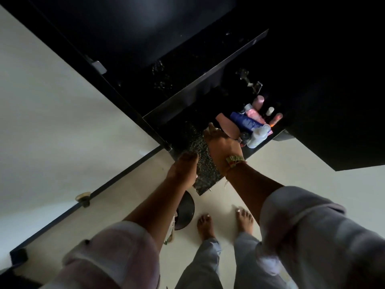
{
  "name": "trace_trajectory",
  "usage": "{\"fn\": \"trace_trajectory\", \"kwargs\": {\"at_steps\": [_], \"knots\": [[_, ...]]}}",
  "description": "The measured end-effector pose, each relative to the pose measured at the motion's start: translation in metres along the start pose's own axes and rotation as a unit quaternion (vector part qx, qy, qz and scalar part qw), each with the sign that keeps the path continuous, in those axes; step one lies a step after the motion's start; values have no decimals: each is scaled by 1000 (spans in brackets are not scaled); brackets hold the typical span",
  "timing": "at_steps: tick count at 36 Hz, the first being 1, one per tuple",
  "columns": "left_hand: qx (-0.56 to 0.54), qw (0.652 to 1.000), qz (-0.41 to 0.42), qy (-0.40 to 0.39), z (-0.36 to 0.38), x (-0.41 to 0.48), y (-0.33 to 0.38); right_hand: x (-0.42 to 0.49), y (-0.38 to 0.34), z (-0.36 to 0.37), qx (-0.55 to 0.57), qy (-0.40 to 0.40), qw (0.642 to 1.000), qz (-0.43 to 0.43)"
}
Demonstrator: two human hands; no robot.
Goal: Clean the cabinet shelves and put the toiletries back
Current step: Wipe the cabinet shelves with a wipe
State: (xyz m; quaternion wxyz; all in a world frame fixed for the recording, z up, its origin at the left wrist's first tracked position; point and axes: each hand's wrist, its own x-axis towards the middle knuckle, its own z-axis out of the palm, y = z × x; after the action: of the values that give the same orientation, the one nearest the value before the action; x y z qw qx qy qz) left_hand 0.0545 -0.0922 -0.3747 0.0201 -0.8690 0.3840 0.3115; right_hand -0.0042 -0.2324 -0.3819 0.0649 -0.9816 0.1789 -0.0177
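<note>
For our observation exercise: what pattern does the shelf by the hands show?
The shelf is black with fine pale speckles, clearest in the head view.

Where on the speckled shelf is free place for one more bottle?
The speckled shelf is bare between the left hand and the right hand. Its right end is crowded with toiletries.

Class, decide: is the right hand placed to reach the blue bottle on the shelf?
Probably yes: the right hand is beside the peach tube, and the blue bottle lies just beyond it, uncovered.
</note>
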Motion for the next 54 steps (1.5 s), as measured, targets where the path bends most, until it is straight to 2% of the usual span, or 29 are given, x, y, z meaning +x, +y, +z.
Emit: {"fn": "trace_trajectory", "kwargs": {"at_steps": [6, 11, 16, 26, 29, 40, 50, 54], "knots": [[48, 999, 9, -20, 1, 9, -7, 23, -6, 13, -74, -54, 996, -23], [73, 996, 21, -46, -1, 14, -8, 29, -13, 17, -131, -78, 988, 3], [101, 993, 25, -55, -5, 18, -7, 31, -14, 31, -120, -133, 984, 27], [130, 989, 19, -66, -2, 18, -4, 31, -20, 39, -114, -146, 980, 76], [127, 989, 23, -67, -4, 17, -4, 24, -20, 42, -115, -126, 981, 95], [114, 990, 49, -73, -8, 17, -16, -8, -7, 41, -119, -80, 986, 82], [117, 991, 43, -56, 1, 17, -14, -55, 7, 47, -75, -33, 993, 84], [111, 991, 47, -59, 2, 19, -17, -76, 11, 47, -16, -12, 996, 91]]}}
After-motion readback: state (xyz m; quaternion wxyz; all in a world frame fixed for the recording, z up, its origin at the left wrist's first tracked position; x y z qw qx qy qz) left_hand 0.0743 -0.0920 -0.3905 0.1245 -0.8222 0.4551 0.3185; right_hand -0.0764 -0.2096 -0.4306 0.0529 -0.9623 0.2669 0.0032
